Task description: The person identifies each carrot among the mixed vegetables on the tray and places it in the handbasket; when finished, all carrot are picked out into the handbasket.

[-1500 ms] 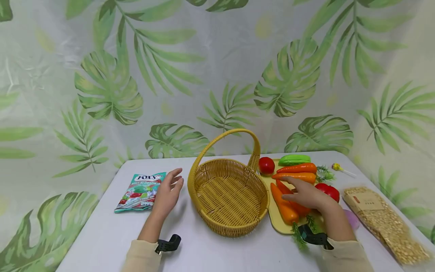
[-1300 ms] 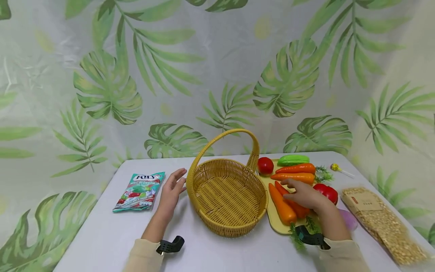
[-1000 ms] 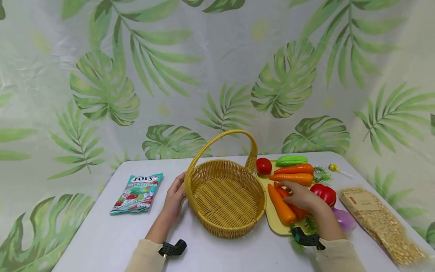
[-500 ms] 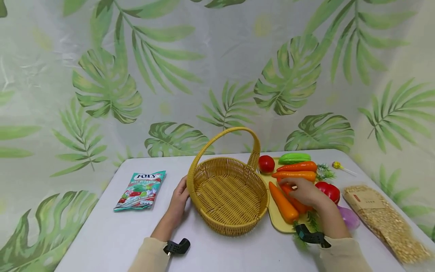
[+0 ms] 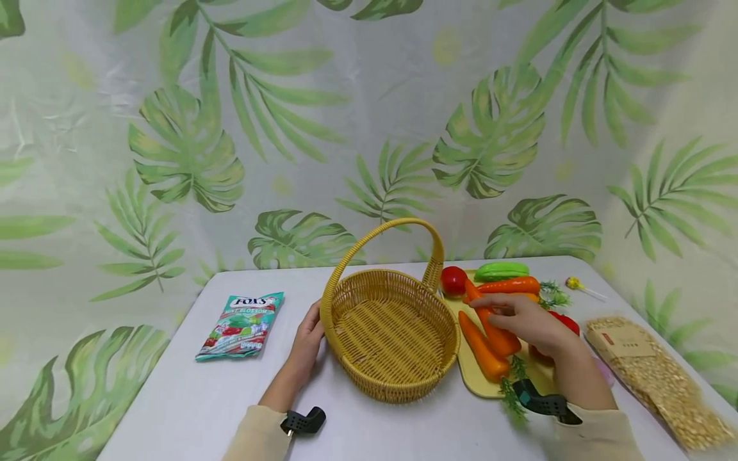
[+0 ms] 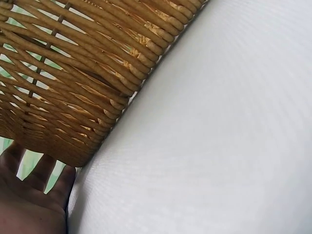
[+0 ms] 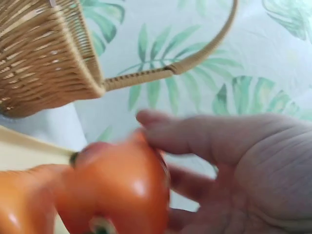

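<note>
My left hand (image 5: 305, 342) rests against the outer left side of a round wicker basket (image 5: 392, 387) with a tall arched handle. In the left wrist view, its straight fingers (image 6: 41, 170) reach to the basket's lower wall, tips hidden behind the weave. My right hand (image 5: 530, 320) holds an orange carrot (image 5: 490, 323) between thumb and fingers, its tip raised. The right wrist view shows this carrot (image 7: 117, 185) blurred and close. Beside it, another carrot (image 5: 481, 349) lies on a pale yellow tray (image 5: 469, 378).
Also on the tray are a red tomato (image 5: 453, 282), a green ridged vegetable (image 5: 501, 271) and more carrots (image 5: 510, 285). To the right lie a lollipop (image 5: 573, 283), a purple vegetable (image 5: 604, 371) and a bag of grains (image 5: 657, 378). A candy bag (image 5: 242, 326) lies left.
My left hand has moved right to the basket's side. My right hand has closed around one carrot and lifted its tip, which now overlaps the rear carrots.
</note>
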`<move>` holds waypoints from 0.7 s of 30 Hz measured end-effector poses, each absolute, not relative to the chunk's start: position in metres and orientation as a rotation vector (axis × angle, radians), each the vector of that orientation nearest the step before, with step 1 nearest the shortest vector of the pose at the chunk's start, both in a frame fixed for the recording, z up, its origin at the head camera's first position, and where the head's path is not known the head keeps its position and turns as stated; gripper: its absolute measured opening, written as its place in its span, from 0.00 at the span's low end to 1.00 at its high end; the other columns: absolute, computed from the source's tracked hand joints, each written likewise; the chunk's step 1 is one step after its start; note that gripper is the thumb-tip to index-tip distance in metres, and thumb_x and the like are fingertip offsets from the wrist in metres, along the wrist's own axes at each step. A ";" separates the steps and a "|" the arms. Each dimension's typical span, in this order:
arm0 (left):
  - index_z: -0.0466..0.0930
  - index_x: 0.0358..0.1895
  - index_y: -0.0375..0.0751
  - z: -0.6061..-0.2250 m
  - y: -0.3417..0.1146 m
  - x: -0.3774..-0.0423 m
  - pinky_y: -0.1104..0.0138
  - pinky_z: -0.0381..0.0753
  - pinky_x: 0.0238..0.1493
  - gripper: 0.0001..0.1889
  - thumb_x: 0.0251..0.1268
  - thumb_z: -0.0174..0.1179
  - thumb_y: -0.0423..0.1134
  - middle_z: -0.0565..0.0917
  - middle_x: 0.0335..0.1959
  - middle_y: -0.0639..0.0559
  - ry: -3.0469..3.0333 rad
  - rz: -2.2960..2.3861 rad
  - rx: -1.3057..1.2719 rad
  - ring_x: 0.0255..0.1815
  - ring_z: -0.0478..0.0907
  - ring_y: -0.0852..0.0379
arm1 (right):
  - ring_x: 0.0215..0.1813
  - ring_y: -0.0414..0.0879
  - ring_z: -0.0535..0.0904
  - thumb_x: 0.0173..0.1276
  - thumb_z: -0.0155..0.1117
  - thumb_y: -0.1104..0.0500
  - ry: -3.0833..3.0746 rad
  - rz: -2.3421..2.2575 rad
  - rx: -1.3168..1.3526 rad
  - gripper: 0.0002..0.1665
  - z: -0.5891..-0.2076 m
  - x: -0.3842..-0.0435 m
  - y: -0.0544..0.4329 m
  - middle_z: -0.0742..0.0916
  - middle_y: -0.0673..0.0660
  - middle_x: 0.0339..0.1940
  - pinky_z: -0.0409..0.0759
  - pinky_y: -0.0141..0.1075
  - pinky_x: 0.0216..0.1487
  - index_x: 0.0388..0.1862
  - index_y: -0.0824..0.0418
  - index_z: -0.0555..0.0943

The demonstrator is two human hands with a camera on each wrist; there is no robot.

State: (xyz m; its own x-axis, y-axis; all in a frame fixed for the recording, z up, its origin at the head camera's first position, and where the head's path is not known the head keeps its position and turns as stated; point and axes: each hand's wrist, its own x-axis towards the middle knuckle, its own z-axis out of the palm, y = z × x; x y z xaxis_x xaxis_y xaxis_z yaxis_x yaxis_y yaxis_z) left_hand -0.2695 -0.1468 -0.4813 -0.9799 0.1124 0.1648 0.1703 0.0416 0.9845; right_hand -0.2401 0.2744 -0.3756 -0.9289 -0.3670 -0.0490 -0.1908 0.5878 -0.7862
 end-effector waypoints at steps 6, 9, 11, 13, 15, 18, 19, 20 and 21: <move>0.67 0.72 0.61 -0.481 -0.146 -0.269 0.48 0.54 0.80 0.22 0.78 0.49 0.45 0.68 0.76 0.54 -2.226 -2.106 -0.329 0.80 0.57 0.53 | 0.69 0.70 0.68 0.73 0.62 0.55 2.434 -1.290 -0.557 0.31 -0.372 -0.237 0.279 0.61 0.65 0.80 0.81 0.45 0.53 0.73 0.50 0.69; 0.64 0.74 0.63 -0.481 -0.146 -0.269 0.49 0.53 0.81 0.24 0.77 0.49 0.42 0.65 0.77 0.57 -2.225 -2.107 -0.335 0.80 0.56 0.53 | 0.73 0.73 0.61 0.71 0.63 0.55 2.372 -1.300 -0.591 0.36 -0.373 -0.236 0.280 0.58 0.60 0.82 0.78 0.54 0.58 0.76 0.45 0.65; 0.63 0.75 0.63 -0.482 -0.147 -0.268 0.50 0.52 0.81 0.26 0.77 0.49 0.41 0.64 0.78 0.59 -2.223 -2.110 -0.340 0.81 0.55 0.53 | 0.75 0.75 0.58 0.70 0.65 0.57 2.328 -1.314 -0.640 0.39 -0.372 -0.235 0.280 0.55 0.57 0.82 0.75 0.57 0.61 0.78 0.44 0.62; 0.62 0.75 0.64 -0.482 -0.147 -0.268 0.50 0.50 0.82 0.27 0.77 0.49 0.41 0.63 0.78 0.60 -2.219 -2.115 -0.337 0.82 0.54 0.54 | 0.75 0.75 0.57 0.70 0.64 0.60 2.245 -1.357 -0.693 0.42 -0.373 -0.234 0.278 0.54 0.58 0.82 0.75 0.58 0.62 0.79 0.46 0.59; 0.62 0.75 0.64 -0.482 -0.147 -0.268 0.50 0.50 0.82 0.27 0.77 0.49 0.42 0.63 0.78 0.60 -2.214 -2.117 -0.340 0.82 0.54 0.54 | 0.75 0.74 0.59 0.71 0.62 0.64 2.148 -1.410 -0.752 0.43 -0.373 -0.234 0.276 0.53 0.60 0.82 0.78 0.55 0.62 0.80 0.49 0.56; 0.62 0.75 0.64 -0.482 -0.148 -0.268 0.49 0.50 0.82 0.27 0.77 0.49 0.42 0.63 0.78 0.60 -2.221 -2.112 -0.347 0.82 0.54 0.53 | 0.73 0.72 0.63 0.70 0.60 0.68 2.040 -1.460 -0.821 0.45 -0.373 -0.233 0.270 0.52 0.64 0.81 0.83 0.48 0.58 0.81 0.55 0.53; 0.62 0.75 0.65 -0.482 -0.148 -0.269 0.49 0.51 0.81 0.27 0.77 0.49 0.42 0.63 0.78 0.60 -2.225 -2.111 -0.345 0.81 0.54 0.54 | 0.73 0.71 0.63 0.70 0.60 0.69 2.027 -1.466 -0.849 0.45 -0.373 -0.233 0.268 0.51 0.64 0.81 0.84 0.47 0.57 0.81 0.56 0.53; 0.62 0.75 0.65 -0.482 -0.148 -0.269 0.49 0.51 0.81 0.27 0.77 0.50 0.43 0.64 0.77 0.61 -2.229 -2.108 -0.345 0.81 0.55 0.54 | 0.73 0.69 0.64 0.70 0.61 0.69 2.030 -1.462 -0.869 0.45 -0.372 -0.233 0.266 0.51 0.64 0.81 0.84 0.45 0.57 0.81 0.57 0.53; 0.62 0.75 0.65 -0.482 -0.148 -0.269 0.49 0.51 0.81 0.27 0.77 0.49 0.43 0.64 0.77 0.61 -2.229 -2.105 -0.349 0.81 0.55 0.54 | 0.73 0.68 0.65 0.69 0.61 0.69 2.034 -1.463 -0.888 0.45 -0.372 -0.232 0.263 0.52 0.63 0.81 0.84 0.45 0.57 0.81 0.57 0.54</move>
